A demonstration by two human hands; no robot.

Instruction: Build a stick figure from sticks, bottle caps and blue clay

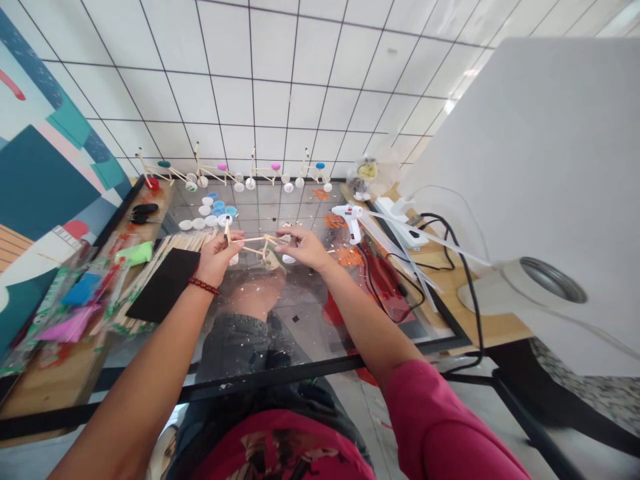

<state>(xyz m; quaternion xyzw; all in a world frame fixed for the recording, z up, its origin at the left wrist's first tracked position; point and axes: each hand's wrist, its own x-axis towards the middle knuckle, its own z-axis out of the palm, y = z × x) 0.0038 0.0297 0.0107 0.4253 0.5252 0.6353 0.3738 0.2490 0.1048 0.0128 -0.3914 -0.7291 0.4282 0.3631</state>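
One tiled wall (280, 80) spans the background, white with dark grid lines. To its right stands a plain white panel (540, 167). Below both is a glass-topped table (320, 366) with a black frame; small pale scraps are scattered over the glass. At the right edge, a white canister (493, 293) lies tilted, its round metallic end facing right. On the left side, a black sheet (164, 285) lies over a spread of wooden sticks (185, 241), beside plastic packets holding green, blue and pink material. Four stick models (275, 167) with round cap wheels stand in a row along the rear edge, near the wall.

Both hands meet over the table's centre. The left hand (217, 257) pinches the left end of a stick frame (250, 239), next to a short upright with a dark tip. The right hand (304, 248) holds the frame's right part between thumb and fingers. The frame is located above the glass, between the hands. A white glue gun (350, 217) rests to the right of the right hand. White and blue caps (218, 207) lie grouped behind the left hand. A red beaded bracelet (203, 285) encircles the left wrist.
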